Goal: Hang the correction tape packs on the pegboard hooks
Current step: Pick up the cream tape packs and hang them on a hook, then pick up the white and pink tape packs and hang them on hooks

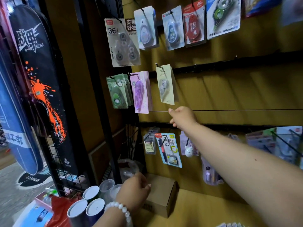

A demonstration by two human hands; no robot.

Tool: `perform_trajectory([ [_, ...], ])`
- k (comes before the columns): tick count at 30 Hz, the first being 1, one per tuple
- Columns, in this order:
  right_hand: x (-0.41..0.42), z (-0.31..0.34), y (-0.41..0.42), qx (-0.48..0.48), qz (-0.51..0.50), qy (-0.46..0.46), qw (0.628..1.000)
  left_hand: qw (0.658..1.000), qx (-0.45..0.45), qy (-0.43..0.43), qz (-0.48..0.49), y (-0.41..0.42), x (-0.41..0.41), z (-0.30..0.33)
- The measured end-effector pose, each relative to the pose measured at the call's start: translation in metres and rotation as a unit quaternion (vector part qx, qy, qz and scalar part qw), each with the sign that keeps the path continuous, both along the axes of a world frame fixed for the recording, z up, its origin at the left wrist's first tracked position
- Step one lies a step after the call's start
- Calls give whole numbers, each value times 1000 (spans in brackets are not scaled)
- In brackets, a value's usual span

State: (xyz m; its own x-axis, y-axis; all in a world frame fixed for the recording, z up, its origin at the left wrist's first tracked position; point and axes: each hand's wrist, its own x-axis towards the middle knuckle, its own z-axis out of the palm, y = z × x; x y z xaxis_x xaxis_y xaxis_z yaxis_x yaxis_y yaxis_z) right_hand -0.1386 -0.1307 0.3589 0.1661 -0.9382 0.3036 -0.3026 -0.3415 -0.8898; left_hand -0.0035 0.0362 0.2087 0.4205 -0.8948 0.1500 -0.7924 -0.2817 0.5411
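We see the yellow pegboard (229, 89) carrying rows of correction tape packs. The cream pack (165, 84) hangs on its hook (158, 65), just above our right hand (182, 117) and apart from it; that grip is loosely curled round nothing. Lower down, our left hand (134, 190) rests on the cardboard box (162, 195), fingers curled over its edge.

Black racket bag (44, 89) with orange splatter hangs on wire rack (55, 161) at left. Blue bag (14, 128) beside it. Cardboard box (161, 194) on yellow shelf (205, 208), near back wall. White-lidded tubes (86, 205) stand at lower left. Pen pack (168, 149) hangs on bottom row.
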Motion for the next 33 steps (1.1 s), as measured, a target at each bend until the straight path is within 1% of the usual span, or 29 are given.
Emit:
perform_trajectory([
  [3,-7,-31,27,-36,33,51,997,1000,22,-13,-5,1,-7,-6],
  [7,-18,-81,64,-69,61,155,984,998,49,-32,-15,0,-17,-17],
  [11,-38,-137,74,-71,64,235,967,995,73,-58,-30,-4,-28,-34],
  [13,-54,-164,67,-44,60,272,959,993,90,-64,-37,-9,-33,-43],
  [17,-100,-210,47,13,11,329,944,986,141,-60,-72,-26,-48,-68],
  [22,-163,-248,26,101,-41,390,914,975,186,-65,-107,-52,-74,-98],
  [27,-204,-289,4,177,-88,404,893,964,225,-66,-128,-74,-90,-134],
  [33,-209,-341,-15,246,-101,400,877,950,270,-70,-143,-87,-99,-176],
])
